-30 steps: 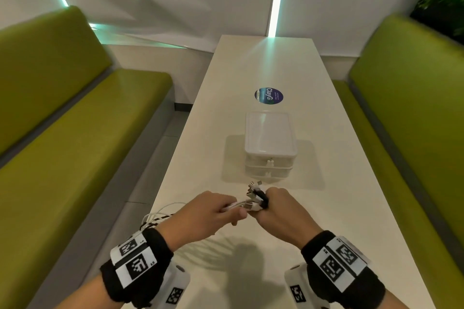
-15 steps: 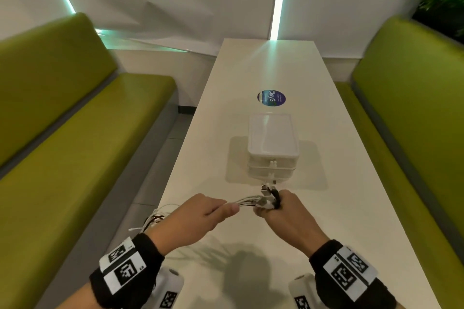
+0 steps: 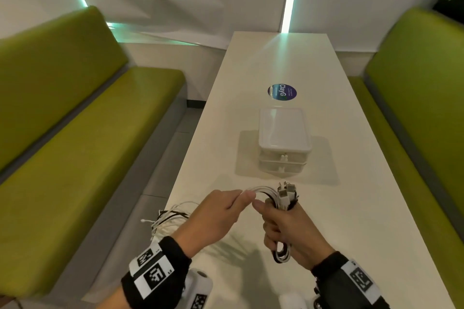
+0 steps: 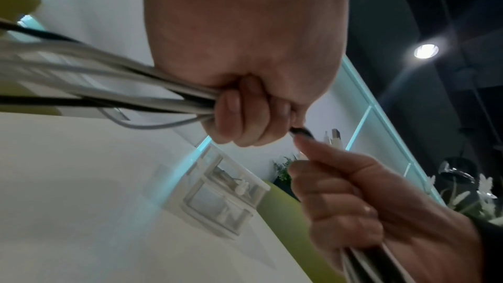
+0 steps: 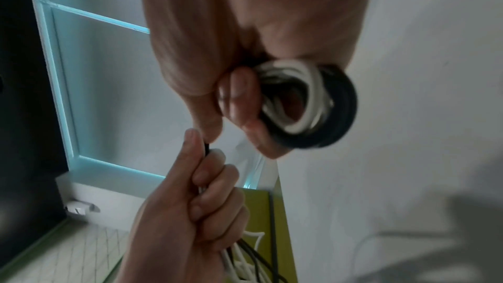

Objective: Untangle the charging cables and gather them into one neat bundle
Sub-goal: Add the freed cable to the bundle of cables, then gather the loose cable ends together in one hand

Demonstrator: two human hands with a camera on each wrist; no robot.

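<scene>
Several white and black charging cables [image 3: 267, 190] run between both hands over the near end of the white table [image 3: 251, 83]. My right hand [image 3: 286, 223] grips them as a folded bundle; the plugs [image 3: 286, 189] stick up above the fist and a loop [image 3: 282, 254] hangs below it. In the right wrist view that loop [image 5: 313, 104] shows as a black and white coil under my fingers. My left hand [image 3: 221, 211] is curled round the cable strands [image 4: 136, 94] just left of the right hand. The loose tails [image 3: 170, 218] trail off the table's left edge behind my left wrist.
A white plastic drawer box [image 3: 283, 140] stands on the table beyond my hands, with a round dark sticker [image 3: 282, 92] behind it. Green benches [image 3: 75, 145] run along both sides of the table. Grey floor lies to the left.
Both hands have moved a little further apart and the right fist has turned upright, so a loop of cable now hangs below it. The left hand has slid back along the strands.
</scene>
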